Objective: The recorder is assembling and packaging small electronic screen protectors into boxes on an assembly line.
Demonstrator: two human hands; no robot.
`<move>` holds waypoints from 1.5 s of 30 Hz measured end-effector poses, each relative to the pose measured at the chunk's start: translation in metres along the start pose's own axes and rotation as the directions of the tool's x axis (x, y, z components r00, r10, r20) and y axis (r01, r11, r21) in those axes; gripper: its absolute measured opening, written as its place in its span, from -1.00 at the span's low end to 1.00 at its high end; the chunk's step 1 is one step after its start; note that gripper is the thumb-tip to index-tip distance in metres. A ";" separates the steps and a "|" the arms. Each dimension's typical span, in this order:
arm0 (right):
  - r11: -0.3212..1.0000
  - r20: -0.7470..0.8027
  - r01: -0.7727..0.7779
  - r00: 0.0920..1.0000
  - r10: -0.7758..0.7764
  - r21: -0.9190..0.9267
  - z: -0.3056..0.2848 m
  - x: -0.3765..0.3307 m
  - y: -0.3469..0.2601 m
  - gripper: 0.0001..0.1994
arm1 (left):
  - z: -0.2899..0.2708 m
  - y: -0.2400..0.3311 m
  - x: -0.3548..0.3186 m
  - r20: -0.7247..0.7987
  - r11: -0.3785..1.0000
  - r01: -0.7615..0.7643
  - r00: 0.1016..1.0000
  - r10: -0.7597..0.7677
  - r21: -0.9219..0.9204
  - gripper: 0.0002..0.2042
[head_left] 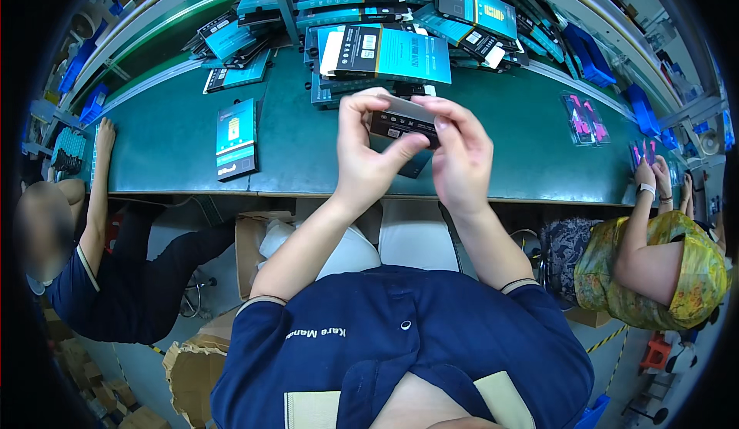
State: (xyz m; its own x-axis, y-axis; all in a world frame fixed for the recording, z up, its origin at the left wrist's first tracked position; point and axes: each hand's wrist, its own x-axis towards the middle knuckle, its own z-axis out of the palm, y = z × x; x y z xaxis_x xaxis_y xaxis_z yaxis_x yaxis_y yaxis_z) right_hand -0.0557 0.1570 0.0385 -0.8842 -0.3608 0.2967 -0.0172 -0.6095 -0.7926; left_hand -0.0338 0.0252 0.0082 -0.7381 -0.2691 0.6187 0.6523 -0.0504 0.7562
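Observation:
Up in front of my chest, above the near part of the table, I hold a black cardboard box (402, 126) with white print and a grey flap along its top. My left hand (363, 146) grips its left end, thumb across the front and fingers behind. At the other end my right hand (463, 153) pinches the box by its corner, with the fingers curled. The far side of the box is hidden. Just beyond it lies a blue and black box (412, 58) on a pile, and a similar box (236, 139) rests flat to the left.
More boxes (477, 13) are stacked at the back of the green table (308, 160). Packs with pink parts (585, 120) lie to the right. Blue bins (589, 53) line the rear rail. A co-worker sits on each side; a torn carton (192, 375) stands at lower left.

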 end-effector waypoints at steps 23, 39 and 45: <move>0.221 0.811 0.846 0.530 -0.247 -0.485 -0.003 -0.011 0.030 -0.77 | -0.092 0.062 -0.039 -0.297 0.908 0.409 0.881 -0.369 0.086 -0.25; -0.142 0.818 0.820 0.507 -0.272 -0.555 -0.038 -0.002 -0.008 -0.60 | -0.033 0.047 -0.020 -0.117 0.946 0.319 0.939 -0.324 -0.060 -0.46; -0.416 -0.202 -0.403 0.871 -0.448 -0.815 -0.291 0.044 -0.118 -0.57 | -0.062 0.047 0.003 0.161 0.635 0.317 0.801 -0.577 0.704 -0.44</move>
State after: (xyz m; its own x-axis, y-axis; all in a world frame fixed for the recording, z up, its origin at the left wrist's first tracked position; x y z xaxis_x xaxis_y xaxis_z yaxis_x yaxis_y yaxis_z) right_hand -0.2282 0.4186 -0.0100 -0.8565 0.1018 0.5060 -0.0167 0.9744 -0.2243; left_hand 0.0053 -0.0370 0.0319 -0.9952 -0.0316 0.0931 0.0595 0.5602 0.8262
